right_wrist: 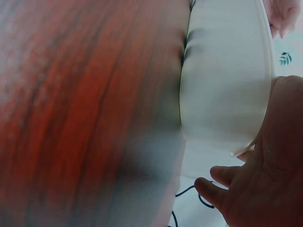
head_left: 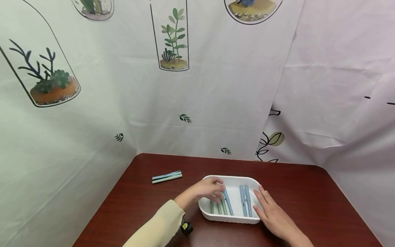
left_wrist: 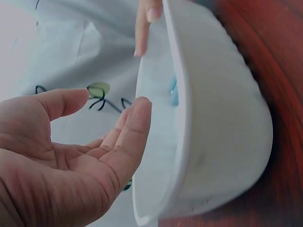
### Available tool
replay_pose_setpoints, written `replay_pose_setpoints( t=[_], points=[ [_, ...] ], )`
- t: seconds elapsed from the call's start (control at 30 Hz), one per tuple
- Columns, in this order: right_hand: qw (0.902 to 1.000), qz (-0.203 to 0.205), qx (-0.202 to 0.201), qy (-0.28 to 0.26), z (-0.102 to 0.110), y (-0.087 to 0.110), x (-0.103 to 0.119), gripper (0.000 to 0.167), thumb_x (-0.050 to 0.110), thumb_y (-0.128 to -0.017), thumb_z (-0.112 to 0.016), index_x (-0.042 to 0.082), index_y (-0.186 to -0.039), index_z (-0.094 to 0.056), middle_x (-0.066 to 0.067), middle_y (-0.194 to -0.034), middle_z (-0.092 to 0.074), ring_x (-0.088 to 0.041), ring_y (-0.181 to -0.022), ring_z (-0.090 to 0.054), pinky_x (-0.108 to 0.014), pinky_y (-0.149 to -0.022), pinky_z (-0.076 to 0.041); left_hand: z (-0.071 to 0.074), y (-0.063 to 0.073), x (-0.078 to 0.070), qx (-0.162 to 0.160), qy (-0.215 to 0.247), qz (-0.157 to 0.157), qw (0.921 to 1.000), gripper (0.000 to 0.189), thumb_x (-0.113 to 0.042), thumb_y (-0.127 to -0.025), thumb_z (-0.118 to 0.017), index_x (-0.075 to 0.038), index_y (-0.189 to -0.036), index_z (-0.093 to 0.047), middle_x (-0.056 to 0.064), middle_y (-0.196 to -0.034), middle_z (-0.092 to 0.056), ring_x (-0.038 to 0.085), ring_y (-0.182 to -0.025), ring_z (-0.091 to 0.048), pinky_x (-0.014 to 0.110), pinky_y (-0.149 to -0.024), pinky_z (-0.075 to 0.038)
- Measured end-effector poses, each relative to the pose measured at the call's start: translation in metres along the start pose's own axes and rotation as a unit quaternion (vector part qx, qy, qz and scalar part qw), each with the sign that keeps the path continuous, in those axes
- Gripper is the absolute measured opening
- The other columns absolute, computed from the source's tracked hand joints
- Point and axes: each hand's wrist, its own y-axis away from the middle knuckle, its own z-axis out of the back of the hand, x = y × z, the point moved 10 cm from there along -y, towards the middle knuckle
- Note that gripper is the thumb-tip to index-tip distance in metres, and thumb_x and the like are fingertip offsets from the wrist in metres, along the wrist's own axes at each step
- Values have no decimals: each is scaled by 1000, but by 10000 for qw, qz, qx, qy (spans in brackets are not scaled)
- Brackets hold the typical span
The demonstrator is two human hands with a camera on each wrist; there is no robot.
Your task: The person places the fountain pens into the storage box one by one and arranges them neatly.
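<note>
A white plastic tray (head_left: 229, 220) holds light blue and light green pens. My left hand (head_left: 210, 188) hovers over its left part, fingers loosely bent; in the left wrist view the palm and the gap before the thumb are bare. Below that hand lie several green pens (head_left: 224, 207) and a blue pen (head_left: 228, 202), partly hidden by the fingers. Blue pens (head_left: 248, 202) lie side by side in the tray's right part. My right hand (head_left: 274, 214) rests at the right rim with straight fingers; in the right wrist view, fingers (right_wrist: 213, 191) extend beyond the tray's end.
On the dark red wooden table (head_left: 123, 212), left of the tray, blue and green pens (head_left: 167, 177) lie together. A dark wrist device (head_left: 186, 227) shows below the left sleeve (head_left: 163, 219). A white printed curtain (head_left: 216, 103) hangs behind the table and along its sides.
</note>
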Motion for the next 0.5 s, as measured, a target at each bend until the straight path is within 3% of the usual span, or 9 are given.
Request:
replay_pose_setpoints(
  t=[0.33, 0.5],
  points=[
    [10000, -42, 30, -15, -1, 1, -2, 58, 37, -104, -55, 10, -155, -43, -17, -163, -32, -47, -143, -37, -61, -104, -44, 34, 18, -8, -28, -95, -438, 9990, 51, -25, -99, -66, 3, -139, -51, 22, -125, -65, 30, -103, -72, 47, -90, -58],
    [9999, -86, 70, -1, -3, 1, -3, 59, 38, -104, -54, 11, -155, -42, -16, -163, -31, -46, -144, -37, -61, -104, -44, 56, 24, -9, -193, -259, -681, 9972, 53, -27, -100, -66, 4, -141, -50, 19, -125, -66, 27, -106, -71, 47, -94, -56]
  ],
)
